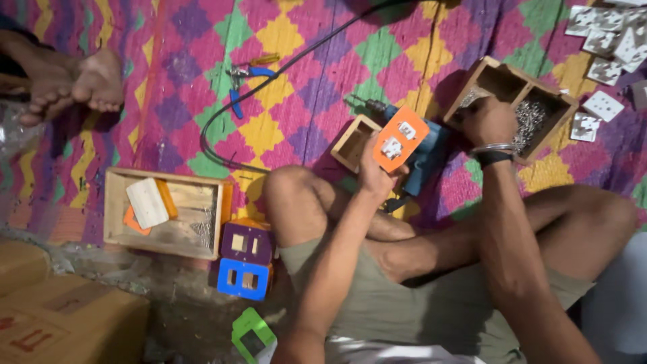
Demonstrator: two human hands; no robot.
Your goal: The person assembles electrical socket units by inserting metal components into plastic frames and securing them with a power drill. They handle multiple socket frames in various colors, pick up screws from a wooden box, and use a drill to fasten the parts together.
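My left hand (375, 174) holds up an orange switch plate (400, 139) fitted with white switch parts. My right hand (488, 120) reaches into a wooden divided box (501, 70) and rests on a heap of small metal screws (530, 116). That wrist wears a metal bangle and a dark band. A blue power drill (427, 154) lies on the mat just behind the orange plate, beside a small open wooden box (353, 143). I sit cross-legged with my knees under both arms.
A wooden tray (116, 217) at the left holds a white block and orange pieces. Purple, blue and green plates (245, 261) are stacked beside it. Pliers (237, 81) and a black cable lie on the patterned mat. White switch parts (606, 40) lie at top right. Another person's feet (74, 87) are at top left.
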